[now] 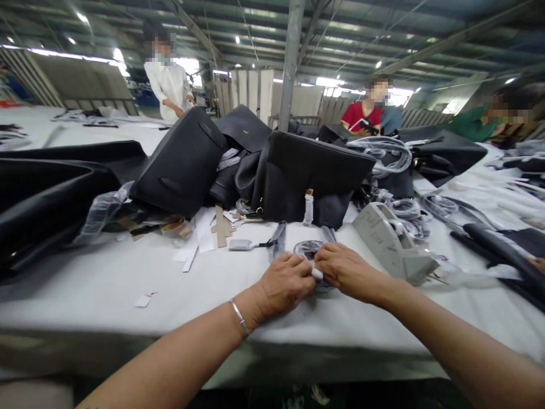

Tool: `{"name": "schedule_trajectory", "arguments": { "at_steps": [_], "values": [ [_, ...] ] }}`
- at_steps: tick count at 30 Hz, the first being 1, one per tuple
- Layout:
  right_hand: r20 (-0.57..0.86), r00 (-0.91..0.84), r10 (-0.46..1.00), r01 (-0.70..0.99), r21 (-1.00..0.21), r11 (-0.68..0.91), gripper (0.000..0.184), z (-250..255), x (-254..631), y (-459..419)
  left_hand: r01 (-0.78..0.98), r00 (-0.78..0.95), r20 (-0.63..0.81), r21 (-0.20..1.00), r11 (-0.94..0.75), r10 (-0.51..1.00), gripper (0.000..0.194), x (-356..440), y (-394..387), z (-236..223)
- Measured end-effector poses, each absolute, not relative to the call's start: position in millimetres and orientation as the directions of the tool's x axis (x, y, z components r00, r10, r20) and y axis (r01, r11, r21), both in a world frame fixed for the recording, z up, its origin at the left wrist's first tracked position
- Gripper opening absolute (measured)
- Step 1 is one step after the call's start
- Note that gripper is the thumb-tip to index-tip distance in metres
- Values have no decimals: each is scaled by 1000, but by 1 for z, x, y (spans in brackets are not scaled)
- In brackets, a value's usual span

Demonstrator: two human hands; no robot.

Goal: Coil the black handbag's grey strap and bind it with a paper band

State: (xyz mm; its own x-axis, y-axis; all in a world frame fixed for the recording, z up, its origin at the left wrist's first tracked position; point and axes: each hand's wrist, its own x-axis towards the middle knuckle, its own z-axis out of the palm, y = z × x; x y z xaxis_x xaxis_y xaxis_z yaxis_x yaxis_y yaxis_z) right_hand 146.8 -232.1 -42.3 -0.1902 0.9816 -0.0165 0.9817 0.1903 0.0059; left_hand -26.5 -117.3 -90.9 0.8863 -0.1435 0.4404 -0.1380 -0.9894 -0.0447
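A coiled strap in clear plastic lies on the white table, partly hidden under my hands. My left hand, with a bangle at the wrist, is closed with its fingers curled at the coil's left side. From the right, my right hand pinches at the same coil, its fingertips nearly meeting the left ones. A small white piece shows between the two hands. Just left of the coil lie a plastic-wrapped strip and a white tag on a black cord. Behind stands a black handbag with a wrapped clasp strap.
A grey tape dispenser stands right of my hands. More black bags are piled at the left and back, with paper scraps before them. Wrapped straps are heaped at the right. Several people work beyond the table.
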Motion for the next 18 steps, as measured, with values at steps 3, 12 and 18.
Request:
{"name": "schedule_trajectory", "arguments": {
  "at_steps": [3, 12, 18],
  "values": [
    [-66, -259, 964, 965, -63, 255, 18, -39, 148, -234, -119, 883, 464, 80, -990, -68, 20, -27, -116, -91],
    [-37, -332, 943, 937, -127, 325, 17, -42, 151, -243, -79, 954, 299, 237, -968, -4, 29, -27, -122, -86],
    [-26, -292, 956, 917, -293, 272, 38, -27, 155, -248, -68, 955, 296, 308, -949, 28, 20, -25, -122, -93]
  ]
}}
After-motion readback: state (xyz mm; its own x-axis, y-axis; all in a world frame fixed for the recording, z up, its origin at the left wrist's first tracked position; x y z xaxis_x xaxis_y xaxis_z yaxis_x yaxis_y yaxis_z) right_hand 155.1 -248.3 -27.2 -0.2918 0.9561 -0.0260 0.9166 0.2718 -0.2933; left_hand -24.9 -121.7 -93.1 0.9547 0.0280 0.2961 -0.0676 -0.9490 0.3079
